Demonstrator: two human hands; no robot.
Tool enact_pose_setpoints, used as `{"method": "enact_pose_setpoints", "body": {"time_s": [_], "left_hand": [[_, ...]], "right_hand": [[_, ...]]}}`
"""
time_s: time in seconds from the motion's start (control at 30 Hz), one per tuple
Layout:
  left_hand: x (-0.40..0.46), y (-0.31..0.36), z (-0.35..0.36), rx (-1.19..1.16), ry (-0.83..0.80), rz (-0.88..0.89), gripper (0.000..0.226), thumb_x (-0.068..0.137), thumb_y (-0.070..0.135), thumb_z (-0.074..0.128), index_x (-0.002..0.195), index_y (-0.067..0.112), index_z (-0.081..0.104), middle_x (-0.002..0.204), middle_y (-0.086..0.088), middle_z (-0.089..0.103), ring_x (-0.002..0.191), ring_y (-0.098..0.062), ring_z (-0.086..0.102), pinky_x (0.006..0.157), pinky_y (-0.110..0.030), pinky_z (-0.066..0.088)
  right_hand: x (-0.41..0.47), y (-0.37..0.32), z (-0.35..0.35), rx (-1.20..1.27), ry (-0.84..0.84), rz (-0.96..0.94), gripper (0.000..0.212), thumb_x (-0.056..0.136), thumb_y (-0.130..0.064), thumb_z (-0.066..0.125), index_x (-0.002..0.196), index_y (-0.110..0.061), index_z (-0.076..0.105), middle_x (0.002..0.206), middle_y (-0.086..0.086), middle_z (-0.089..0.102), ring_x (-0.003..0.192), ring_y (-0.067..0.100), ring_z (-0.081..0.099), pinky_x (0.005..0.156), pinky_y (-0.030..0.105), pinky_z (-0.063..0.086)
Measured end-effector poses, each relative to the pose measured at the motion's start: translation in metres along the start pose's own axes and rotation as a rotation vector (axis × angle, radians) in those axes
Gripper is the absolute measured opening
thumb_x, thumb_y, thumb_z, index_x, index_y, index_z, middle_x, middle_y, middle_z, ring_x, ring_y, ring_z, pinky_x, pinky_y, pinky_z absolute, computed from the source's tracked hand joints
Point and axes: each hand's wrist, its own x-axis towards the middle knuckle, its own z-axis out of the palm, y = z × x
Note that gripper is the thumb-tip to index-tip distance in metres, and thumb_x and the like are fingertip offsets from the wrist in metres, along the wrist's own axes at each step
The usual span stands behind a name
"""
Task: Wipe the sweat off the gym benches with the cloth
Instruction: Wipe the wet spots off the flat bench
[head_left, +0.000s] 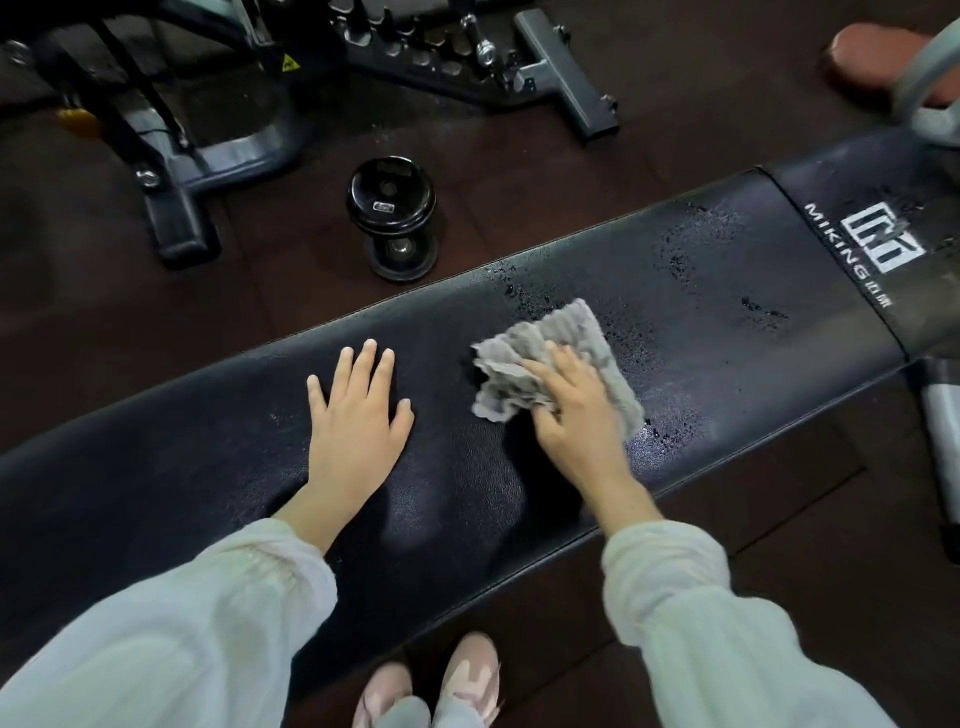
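Right hand (574, 410) presses a bunched grey cloth (550, 364) onto the wet black bench (208, 467), fingers curled over it; left hand (358, 415) rests flat, fingers spread, holding nothing.

Black dumbbell (390, 218) upright on dark floor (311, 322); pink shoes (431, 686) below.

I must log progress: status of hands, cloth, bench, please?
Left hand flat on black padded bench. Right hand pressing crumpled grey cloth. Droplets ahead; nothing blocking.
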Motion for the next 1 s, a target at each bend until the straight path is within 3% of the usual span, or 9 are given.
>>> {"method": "enact_pose_setpoints", "body": {"time_s": [0.07, 0.13, 0.23, 0.37, 0.5, 0.63, 0.77, 0.87, 1.0], "left_hand": [[-0.001, 0.001, 0.003, -0.007, 0.004, -0.004, 0.057, 0.095, 0.027, 0.047, 0.145, 0.011, 0.027, 0.155, -0.006, 0.018, 0.144, -0.024, 0.008, 0.112, -0.052, 0.005], [0.0, -0.001, 0.005, -0.013, 0.004, 0.0, 0.057, 0.095, 0.028, 0.047, 0.145, 0.01, 0.027, 0.155, -0.007, 0.017, 0.144, -0.024, 0.008, 0.112, -0.052, 0.005], [0.0, -0.004, 0.007, 0.008, 0.017, 0.026, 0.057, 0.092, 0.025, 0.053, 0.143, 0.008, 0.033, 0.152, -0.01, 0.025, 0.142, -0.028, 0.016, 0.111, -0.056, 0.011], [0.001, -0.006, 0.007, 0.051, 0.077, 0.054, 0.05, 0.087, 0.029, 0.052, 0.13, 0.004, 0.051, 0.139, -0.016, 0.046, 0.131, -0.035, 0.04, 0.1, -0.062, 0.03], [0.001, -0.003, 0.006, 0.077, 0.089, 0.05, 0.058, 0.083, 0.037, 0.033, 0.125, 0.004, 0.055, 0.133, -0.015, 0.052, 0.125, -0.034, 0.048, 0.095, -0.062, 0.035], [0.002, -0.002, 0.008, 0.074, 0.086, 0.036, 0.055, 0.081, 0.034, 0.038, 0.124, 0.004, 0.057, 0.132, -0.015, 0.054, 0.123, -0.034, 0.049, 0.094, -0.062, 0.035], [0.004, -0.001, 0.008, 0.05, 0.086, 0.021, 0.054, 0.079, 0.032, 0.052, 0.124, 0.003, 0.056, 0.132, -0.016, 0.053, 0.124, -0.034, 0.048, 0.096, -0.062, 0.034], [0.005, -0.002, 0.006, 0.087, 0.078, 0.028, 0.058, 0.079, 0.036, 0.036, 0.122, 0.004, 0.058, 0.129, -0.015, 0.056, 0.121, -0.033, 0.051, 0.093, -0.061, 0.037], [0.005, -0.002, 0.006, 0.089, 0.09, 0.02, 0.057, 0.079, 0.035, 0.035, 0.12, 0.004, 0.059, 0.127, -0.014, 0.057, 0.119, -0.033, 0.053, 0.092, -0.062, 0.038]], "right_hand": [[0.0, -0.022, 0.016, 0.022, -0.079, -0.096, 0.053, 0.073, -0.012, 0.045, 0.125, -0.012, 0.057, 0.141, 0.012, 0.043, 0.134, 0.024, 0.029, 0.113, 0.03, 0.004], [-0.014, -0.026, 0.025, 0.005, -0.177, -0.266, 0.05, 0.073, -0.015, 0.044, 0.121, -0.012, 0.06, 0.138, 0.011, 0.047, 0.132, 0.022, 0.034, 0.114, 0.036, 0.013], [-0.027, 0.001, 0.012, -0.04, -0.208, -0.388, 0.047, 0.073, -0.018, 0.041, 0.115, -0.017, 0.062, 0.129, 0.007, 0.056, 0.124, 0.019, 0.042, 0.108, 0.029, 0.019], [-0.02, 0.04, -0.013, -0.013, 0.047, -0.091, 0.046, 0.076, -0.01, 0.047, 0.12, -0.015, 0.061, 0.126, 0.014, 0.057, 0.122, 0.027, 0.047, 0.108, 0.021, 0.018], [0.022, 0.02, -0.01, 0.04, 0.18, 0.153, 0.052, 0.072, -0.012, 0.043, 0.121, -0.01, 0.06, 0.136, 0.012, 0.049, 0.131, 0.026, 0.037, 0.111, 0.031, 0.017], [0.031, -0.023, 0.022, 0.049, 0.058, -0.074, 0.052, 0.066, -0.003, 0.047, 0.116, -0.004, 0.063, 0.129, 0.019, 0.053, 0.125, 0.031, 0.042, 0.109, 0.045, 0.026], [-0.011, -0.019, 0.033, 0.032, -0.079, -0.332, 0.045, 0.073, -0.01, 0.04, 0.111, -0.01, 0.064, 0.129, 0.009, 0.055, 0.125, 0.02, 0.04, 0.109, 0.031, 0.022], [-0.019, 0.006, 0.019, 0.022, -0.058, -0.321, 0.042, 0.075, -0.011, 0.043, 0.112, -0.013, 0.064, 0.13, 0.001, 0.052, 0.124, 0.016, 0.04, 0.11, 0.025, 0.021], [0.015, 0.002, 0.013, 0.061, 0.088, -0.063, 0.047, 0.071, -0.004, 0.049, 0.114, -0.013, 0.064, 0.128, 0.01, 0.055, 0.123, 0.02, 0.039, 0.106, 0.035, 0.03]]}}
